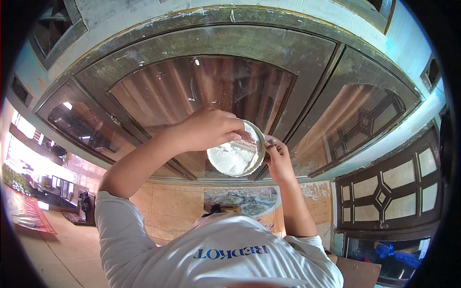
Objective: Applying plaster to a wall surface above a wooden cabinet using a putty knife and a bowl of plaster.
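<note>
A round, whitish tub with a pale rim (260, 154) is sitting near the middle of the view, its open mouth facing the camera, and smooth white paste (231, 162) is filling much of what shows inside.

At eleven o'clock of the tub, the left hand (224, 126) is reaching over the rim, its fingers closing around a flat, pinkish-brown tool (246, 143). The tool is lying across the mouth of the tub; it may be a brush or a scraper, as the fingers are covering part of it.

At three o'clock, the right hand (278, 154) is gripping the tub's edge, thumb and fingers pinching the rim and holding the vessel up in the air.

Toward twelve o'clock, a dark brown wooden panel with arched glass (201, 86) is spreading behind the hands, its glass showing reddish-brown folds. Toward four o'clock, a dark wooden frame with a diamond lattice and pale panes (382, 198) is standing. At six o'clock, a colourful landscape poster (249, 198) is showing beyond the person's white T-shirt with blue lettering (225, 269).
</note>
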`<state>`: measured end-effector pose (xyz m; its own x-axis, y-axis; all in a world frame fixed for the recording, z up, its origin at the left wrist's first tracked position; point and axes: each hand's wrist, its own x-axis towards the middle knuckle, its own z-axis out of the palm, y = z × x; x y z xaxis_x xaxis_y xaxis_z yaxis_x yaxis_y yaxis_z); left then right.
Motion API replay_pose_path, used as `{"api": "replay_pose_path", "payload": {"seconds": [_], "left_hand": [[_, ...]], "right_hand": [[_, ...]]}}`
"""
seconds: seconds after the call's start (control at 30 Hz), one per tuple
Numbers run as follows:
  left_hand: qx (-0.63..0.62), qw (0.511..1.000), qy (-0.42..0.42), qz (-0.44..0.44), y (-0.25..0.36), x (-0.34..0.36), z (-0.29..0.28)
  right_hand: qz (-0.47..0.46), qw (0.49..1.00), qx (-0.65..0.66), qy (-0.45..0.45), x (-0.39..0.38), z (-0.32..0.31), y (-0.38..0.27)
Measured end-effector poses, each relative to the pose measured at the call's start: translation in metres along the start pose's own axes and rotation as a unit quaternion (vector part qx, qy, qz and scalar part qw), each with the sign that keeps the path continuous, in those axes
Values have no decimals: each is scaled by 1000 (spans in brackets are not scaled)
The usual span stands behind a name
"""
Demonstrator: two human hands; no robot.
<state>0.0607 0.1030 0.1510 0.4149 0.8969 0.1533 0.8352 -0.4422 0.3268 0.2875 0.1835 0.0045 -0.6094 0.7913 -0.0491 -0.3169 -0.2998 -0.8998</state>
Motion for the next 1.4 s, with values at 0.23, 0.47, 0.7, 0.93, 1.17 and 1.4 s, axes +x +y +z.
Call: {"api": "replay_pose_path", "payload": {"seconds": [0.23,0.47,0.7,0.93,1.17,1.4], "left_hand": [[80,996,-22,-17,10,-3,-4],[55,996,35,-56,9,-10,-8],[32,993,100,-59,2,-26,-17],[-135,967,187,-110,-24,-53,-28],[-329,906,253,-88,-91,-65,9],[-92,973,197,-76,-81,-76,-14]], "right_hand": [[2,999,22,27,0,12,3],[-5,999,31,5,6,17,9],[-34,999,11,-7,6,29,20],[-42,998,16,37,0,51,9],[-35,997,34,60,1,60,14],[-36,996,-18,78,7,54,31]]}}
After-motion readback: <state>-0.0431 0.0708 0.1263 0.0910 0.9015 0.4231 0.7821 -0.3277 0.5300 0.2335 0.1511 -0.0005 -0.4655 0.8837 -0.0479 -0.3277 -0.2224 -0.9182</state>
